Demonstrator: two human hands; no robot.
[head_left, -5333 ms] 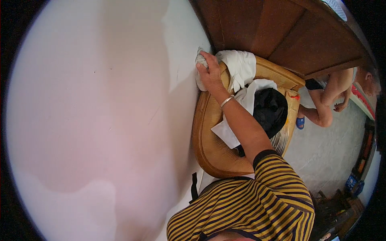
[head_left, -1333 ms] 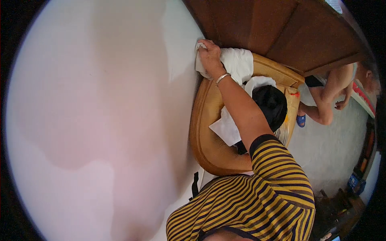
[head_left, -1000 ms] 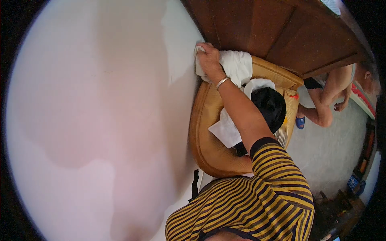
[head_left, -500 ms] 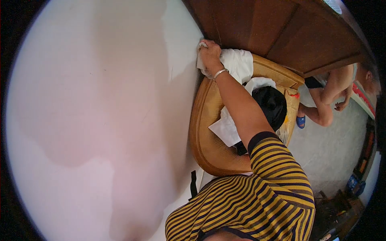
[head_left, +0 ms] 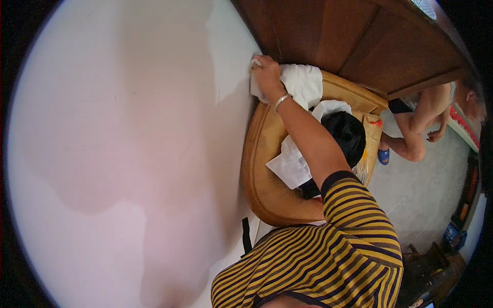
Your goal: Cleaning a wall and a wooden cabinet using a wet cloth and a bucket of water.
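My right hand (head_left: 268, 78) is closed around a white cloth (head_left: 257, 88) and holds it against the white wall (head_left: 169, 118), close to the edge of a dark brown wooden panel. A bracelet circles the wrist. Below the hand stands a curved tan wooden armchair (head_left: 254, 169). White fabric (head_left: 303, 82) drapes over its backrest, right beside my hand. On the seat lie a black round item like a cap (head_left: 346, 137) and a folded white sheet or cloth (head_left: 290, 167), partly covered by my forearm. My left hand does not show.
The brown wooden panel (head_left: 318, 31) rises behind the chair. At right another person's bent leg (head_left: 411, 136) and blue slipper (head_left: 383, 156) are near the chair, on a grey floor (head_left: 411, 190). Dark furniture (head_left: 436, 267) stands at lower right. A black strap (head_left: 246, 233) hangs by the wall.
My right hand has shifted slightly downward along the wall with the white cloth still in it. The chair and the things on it look much the same.
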